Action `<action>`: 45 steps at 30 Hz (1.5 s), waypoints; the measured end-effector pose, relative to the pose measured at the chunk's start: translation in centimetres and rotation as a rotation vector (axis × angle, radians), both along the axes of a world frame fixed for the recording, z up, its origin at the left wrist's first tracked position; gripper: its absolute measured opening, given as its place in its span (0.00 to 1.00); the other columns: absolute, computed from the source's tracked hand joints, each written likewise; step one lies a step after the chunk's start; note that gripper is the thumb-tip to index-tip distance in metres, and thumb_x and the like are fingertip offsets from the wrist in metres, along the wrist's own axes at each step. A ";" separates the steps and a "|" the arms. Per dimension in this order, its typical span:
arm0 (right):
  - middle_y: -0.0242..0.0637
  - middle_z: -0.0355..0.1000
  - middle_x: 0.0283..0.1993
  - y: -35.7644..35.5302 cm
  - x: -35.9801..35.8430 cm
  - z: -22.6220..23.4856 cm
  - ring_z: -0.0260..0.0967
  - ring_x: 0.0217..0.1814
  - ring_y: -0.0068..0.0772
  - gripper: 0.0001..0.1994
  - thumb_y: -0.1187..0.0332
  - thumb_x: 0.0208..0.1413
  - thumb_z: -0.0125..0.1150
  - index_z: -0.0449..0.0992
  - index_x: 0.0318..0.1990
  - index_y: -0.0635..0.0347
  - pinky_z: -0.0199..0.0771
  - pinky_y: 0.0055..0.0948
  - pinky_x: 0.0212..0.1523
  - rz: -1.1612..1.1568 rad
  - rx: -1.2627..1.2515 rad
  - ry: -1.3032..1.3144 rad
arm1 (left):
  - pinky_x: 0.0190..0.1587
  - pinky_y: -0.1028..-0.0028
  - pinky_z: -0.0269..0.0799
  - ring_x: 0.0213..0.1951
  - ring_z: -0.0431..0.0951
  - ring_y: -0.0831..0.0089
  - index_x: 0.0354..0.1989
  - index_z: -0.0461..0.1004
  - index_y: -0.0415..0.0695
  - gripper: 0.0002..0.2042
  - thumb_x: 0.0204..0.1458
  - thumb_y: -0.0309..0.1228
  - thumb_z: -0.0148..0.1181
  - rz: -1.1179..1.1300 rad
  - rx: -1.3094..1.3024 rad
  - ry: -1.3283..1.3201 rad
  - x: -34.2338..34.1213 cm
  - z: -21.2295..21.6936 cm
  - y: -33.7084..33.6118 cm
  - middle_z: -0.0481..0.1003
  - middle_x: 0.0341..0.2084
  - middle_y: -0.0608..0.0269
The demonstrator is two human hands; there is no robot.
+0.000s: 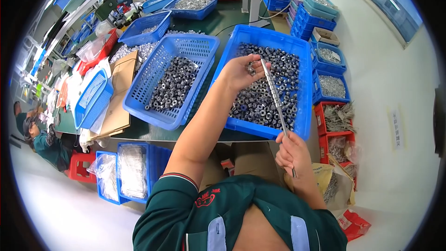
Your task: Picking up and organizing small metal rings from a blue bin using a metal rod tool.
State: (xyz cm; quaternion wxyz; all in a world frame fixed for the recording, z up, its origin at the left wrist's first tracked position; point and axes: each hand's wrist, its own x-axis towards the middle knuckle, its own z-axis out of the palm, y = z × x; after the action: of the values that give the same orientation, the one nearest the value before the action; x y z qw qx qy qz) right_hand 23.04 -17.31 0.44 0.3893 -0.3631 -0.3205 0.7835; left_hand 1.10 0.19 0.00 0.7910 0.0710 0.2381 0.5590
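Note:
My right hand (294,153) is closed round the lower part of a thin metal rod (273,89), which slants up and to the left. Several shiny ring-shaped metal pieces sit along its upper half. Near the rod's upper tip, my left hand (242,71) is half curled with its palm up, cradling a few small metal rings (252,69). Below both hands lies a large blue bin (304,88) holding many dark and silver metal rings with holes. To its left, a blue perforated basket (131,94) contains more of the same pieces.
Blue baskets (139,30) of shiny parts stand farther back on the green table. Cardboard (121,107) and a small blue tray (94,97) lie at left. Stacked blue bins (332,72) and red bins (320,121) line the right wall. A co-worker (49,144) sits far left.

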 end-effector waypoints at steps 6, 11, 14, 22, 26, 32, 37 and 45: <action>0.23 0.50 0.11 -1.0 0.9 -0.2 0.42 0.09 0.13 0.09 0.67 0.62 0.46 0.67 0.36 0.63 0.44 0.17 0.13 0.064 -0.005 0.005 | 0.52 0.53 0.69 0.48 0.71 0.46 0.44 0.62 0.33 0.10 0.53 0.18 0.46 0.002 0.164 -0.026 -0.4 0.1 -0.1 0.67 0.41 0.39; 0.23 0.51 0.12 -0.9 1.1 -0.6 0.41 0.09 0.13 0.09 0.67 0.61 0.46 0.67 0.36 0.63 0.44 0.16 0.13 0.079 -0.026 0.043 | 0.54 0.53 0.68 0.50 0.69 0.46 0.47 0.60 0.33 0.14 0.51 0.15 0.42 -0.059 0.288 -0.007 -0.4 0.1 -0.1 0.65 0.45 0.38; 0.23 0.51 0.12 -0.9 1.1 -0.6 0.42 0.09 0.12 0.09 0.67 0.61 0.47 0.67 0.36 0.63 0.44 0.16 0.13 0.092 -0.027 0.014 | 0.54 0.54 0.68 0.51 0.69 0.49 0.48 0.59 0.35 0.15 0.50 0.14 0.43 -0.085 0.318 0.025 -0.4 0.2 -0.2 0.66 0.44 0.42; 0.23 0.51 0.12 -1.0 0.3 -0.3 0.41 0.09 0.12 0.09 0.66 0.62 0.46 0.66 0.36 0.63 0.44 0.16 0.13 0.057 -0.010 0.013 | 0.53 0.56 0.68 0.47 0.73 0.55 0.42 0.65 0.42 0.09 0.53 0.18 0.50 -0.100 0.372 0.097 0.9 0.7 -0.9 0.69 0.43 0.48; 0.22 0.51 0.11 -0.8 0.0 -0.9 0.41 0.09 0.12 0.09 0.66 0.62 0.46 0.66 0.36 0.63 0.44 0.17 0.13 0.058 -0.010 0.009 | 0.53 0.52 0.67 0.47 0.73 0.50 0.42 0.65 0.41 0.07 0.58 0.29 0.46 -0.057 0.258 -0.034 0.6 0.9 -0.9 0.69 0.43 0.45; 0.22 0.50 0.11 -0.7 0.1 -1.2 0.41 0.09 0.12 0.09 0.66 0.62 0.46 0.66 0.36 0.63 0.44 0.17 0.13 0.061 0.003 0.027 | 0.52 0.50 0.67 0.49 0.71 0.47 0.46 0.62 0.41 0.11 0.60 0.33 0.42 -0.080 0.313 -0.032 0.3 0.2 -0.6 0.70 0.43 0.43; 0.22 0.51 0.12 -0.8 0.2 -1.3 0.42 0.09 0.12 0.09 0.66 0.62 0.46 0.66 0.36 0.63 0.44 0.16 0.13 0.074 0.012 0.030 | 0.51 0.50 0.66 0.50 0.70 0.47 0.46 0.62 0.42 0.12 0.62 0.36 0.36 -0.107 0.276 0.006 0.4 0.4 -0.7 0.71 0.44 0.44; 0.22 0.51 0.12 -0.6 0.3 -1.5 0.42 0.10 0.12 0.09 0.66 0.61 0.47 0.67 0.36 0.63 0.44 0.16 0.13 0.064 0.027 0.036 | 0.47 0.55 0.66 0.50 0.71 0.52 0.42 0.64 0.44 0.19 0.63 0.45 0.29 -0.154 0.270 0.010 0.7 0.5 -0.8 0.73 0.42 0.48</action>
State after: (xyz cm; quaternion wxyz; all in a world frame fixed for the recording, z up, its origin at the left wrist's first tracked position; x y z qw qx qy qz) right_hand 23.34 -17.89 -1.03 0.3747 -0.3332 -0.3354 0.7975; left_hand 1.79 -0.60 0.49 0.8137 0.1974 0.1588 0.5232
